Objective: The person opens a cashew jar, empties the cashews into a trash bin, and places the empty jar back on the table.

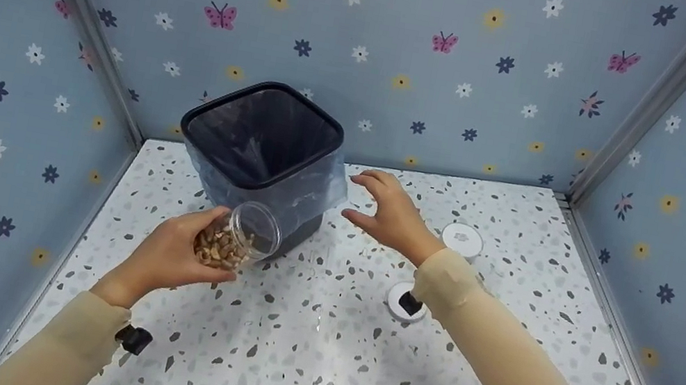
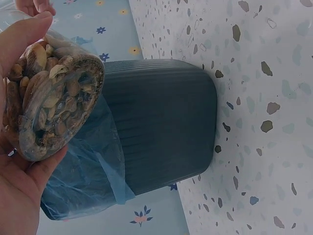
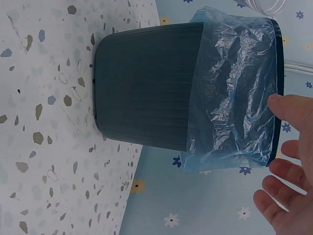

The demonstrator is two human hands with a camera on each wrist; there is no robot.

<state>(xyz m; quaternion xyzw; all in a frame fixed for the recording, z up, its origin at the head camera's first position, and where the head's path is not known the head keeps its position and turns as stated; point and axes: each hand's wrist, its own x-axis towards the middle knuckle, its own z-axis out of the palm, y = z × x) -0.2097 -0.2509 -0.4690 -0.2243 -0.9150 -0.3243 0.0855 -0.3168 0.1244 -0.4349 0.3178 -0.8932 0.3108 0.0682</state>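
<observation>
My left hand [image 1: 168, 253] grips a clear, round plastic jar [image 1: 266, 227] filled with brown, nut-like pieces [image 1: 217, 248], held tilted just beside the near side of a dark, ribbed plastic bin [image 3: 146, 88] lined with a translucent blue bag [image 3: 230, 88]. My right hand [image 1: 397, 215] holds nothing, fingers spread and lightly bent near the bin's right side. Two round white lids [image 1: 461, 240] lie on the white speckled tabletop [image 1: 298, 368], right of the bin.

Free room between forearms [image 1: 67, 334] [image 1: 492, 346], bin [image 3: 144, 88] blocking far left
</observation>
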